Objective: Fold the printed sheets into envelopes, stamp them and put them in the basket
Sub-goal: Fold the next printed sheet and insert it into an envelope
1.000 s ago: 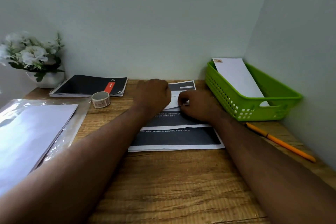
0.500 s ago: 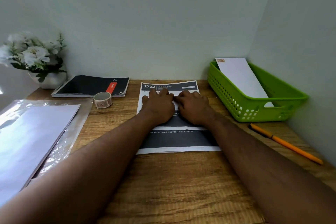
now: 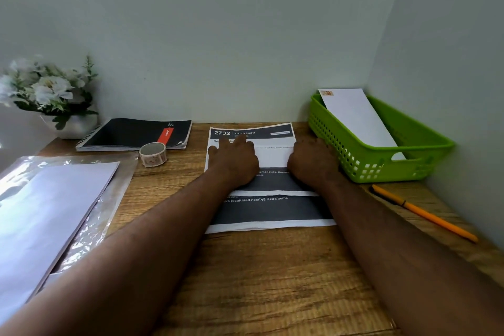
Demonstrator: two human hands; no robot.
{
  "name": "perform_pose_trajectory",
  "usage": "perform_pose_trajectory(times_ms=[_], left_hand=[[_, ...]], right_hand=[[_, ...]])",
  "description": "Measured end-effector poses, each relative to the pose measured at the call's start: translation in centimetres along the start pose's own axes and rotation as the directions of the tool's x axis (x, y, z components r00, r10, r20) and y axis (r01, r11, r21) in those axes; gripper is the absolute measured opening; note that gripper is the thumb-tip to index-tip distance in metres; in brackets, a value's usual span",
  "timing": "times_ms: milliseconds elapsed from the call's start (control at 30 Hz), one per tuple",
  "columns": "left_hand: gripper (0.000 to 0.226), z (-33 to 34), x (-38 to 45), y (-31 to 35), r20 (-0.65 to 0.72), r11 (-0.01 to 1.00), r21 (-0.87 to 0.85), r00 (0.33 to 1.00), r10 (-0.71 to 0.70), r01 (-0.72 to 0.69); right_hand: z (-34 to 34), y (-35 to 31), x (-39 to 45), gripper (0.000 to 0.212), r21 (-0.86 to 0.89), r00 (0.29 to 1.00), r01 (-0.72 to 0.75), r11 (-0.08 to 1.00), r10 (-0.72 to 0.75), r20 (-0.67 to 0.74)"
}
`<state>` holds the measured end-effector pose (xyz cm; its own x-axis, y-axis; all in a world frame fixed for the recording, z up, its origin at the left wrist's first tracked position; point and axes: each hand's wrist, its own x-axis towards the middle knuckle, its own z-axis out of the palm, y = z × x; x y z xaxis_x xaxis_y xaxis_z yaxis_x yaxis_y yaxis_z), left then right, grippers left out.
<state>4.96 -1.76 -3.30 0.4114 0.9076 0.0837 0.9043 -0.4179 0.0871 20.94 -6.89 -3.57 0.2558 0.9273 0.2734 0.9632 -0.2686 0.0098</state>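
A printed sheet [image 3: 270,210] with dark bands and white text lies flat in the middle of the wooden desk [image 3: 259,281]. My left hand [image 3: 234,159] presses flat on its upper left part, fingers spread toward the "2732" heading. My right hand [image 3: 312,162] rests on the sheet's right edge, its fingers hidden from me. A green plastic basket [image 3: 381,169] stands at the right by the wall and holds one white stamped envelope [image 3: 357,117]. A roll of stamps [image 3: 152,154] sits left of the sheet.
A clear sleeve with blank white sheets [image 3: 46,213] lies at the left. A black spiral notebook [image 3: 131,133] and a white flower pot [image 3: 51,98] stand at the back left. An orange pencil [image 3: 425,213] lies at the right near the side wall.
The folded-over top of the sheet has been laid open and flat. My hands have slid apart from the sheet's middle, the left outward to the left part, the right to the right edge.
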Motion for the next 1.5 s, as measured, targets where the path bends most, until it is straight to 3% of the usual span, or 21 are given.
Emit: perform_pose_trajectory(times_ms=[133, 233, 300, 367, 467, 600, 800, 933, 1033, 1200, 1300, 1400, 1467, 1500], left_hand=[[0.047, 0.4, 0.0, 0.3, -0.04, 0.998, 0.055, 0.999, 0.027, -0.025], [0.056, 0.7, 0.2, 0.4, -0.009, 0.993, 0.017, 0.994, 0.113, -0.113], [0.056, 0.7, 0.3, 0.3, 0.021, 0.989, 0.023, 0.989, 0.145, -0.145], [0.053, 0.5, 0.3, -0.1, 0.042, 0.995, 0.018, 0.994, 0.102, -0.102], [0.052, 0.2, -0.1, -0.1, 0.05, 0.997, 0.07, 0.998, 0.027, -0.03], [0.05, 0.3, -0.8, -1.3, -0.054, 0.984, 0.172, 0.998, -0.043, 0.052], [0.046, -0.6, -1.2, -3.5, -0.131, 0.894, 0.413, 0.983, -0.132, 0.175], [0.048, -0.9, -0.3, -2.8, -0.222, 0.976, 0.209, 0.975, -0.004, 0.052], [0.05, 0.0, 0.4, -2.0, -0.156, 0.997, 0.01, 0.984, 0.082, -0.081], [0.047, 0.4, 1.8, -2.3, -0.085, 0.997, -0.063, 0.995, 0.046, -0.052], [0.042, 0.5, 2.0, -2.6, -0.165, 0.987, -0.155, 0.986, 0.016, -0.042], [0.028, 0.0, 1.5, -2.5, -0.451, 0.958, -0.231, 0.891, 0.047, -0.168], [0.022, -0.6, 0.9, -2.2, -0.627, 0.946, -0.2, 0.776, 0.077, -0.255], [0.02, -0.8, 0.6, -2.0, -0.687, 0.944, -0.178, 0.722, 0.083, -0.278]], right_hand=[[0.0, -0.8, 0.4, 0.032, -0.111, 0.976, 0.163, 0.98, -0.177, -0.129], [0.6, -1.9, 0.9, 0.038, 0.157, 0.947, 0.319, 0.935, -0.32, -0.02], [0.9, -2.1, 0.9, 0.042, 0.258, 0.933, 0.298, 0.919, -0.337, 0.124], [0.8, -2.0, 0.8, 0.046, 0.241, 0.929, 0.263, 0.934, -0.313, 0.196], [0.3, -2.1, 0.6, 0.047, 0.236, 0.932, 0.246, 0.94, -0.296, 0.208], [0.2, -2.1, 0.5, 0.046, 0.265, 0.933, 0.244, 0.933, -0.3, 0.2], [0.1, -1.8, 0.5, 0.047, 0.263, 0.927, 0.262, 0.929, -0.318, 0.198], [0.6, -1.9, 0.8, 0.047, 0.235, 0.927, 0.277, 0.932, -0.323, 0.192], [0.9, -1.9, 1.0, 0.048, 0.234, 0.929, 0.279, 0.931, -0.323, 0.179], [1.2, -1.7, 1.0, 0.049, 0.271, 0.938, 0.275, 0.922, -0.32, 0.136], [1.5, -1.6, 1.0, 0.051, 0.299, 0.949, 0.252, 0.921, -0.295, 0.111], [1.4, -1.4, 1.3, 0.055, 0.295, 0.964, 0.263, 0.918, -0.262, -0.042], [0.8, -1.2, 1.6, 0.048, 0.268, 0.921, 0.332, 0.905, -0.25, -0.298], [0.5, -1.1, 1.8, 0.04, 0.248, 0.865, 0.371, 0.895, -0.236, -0.442]])
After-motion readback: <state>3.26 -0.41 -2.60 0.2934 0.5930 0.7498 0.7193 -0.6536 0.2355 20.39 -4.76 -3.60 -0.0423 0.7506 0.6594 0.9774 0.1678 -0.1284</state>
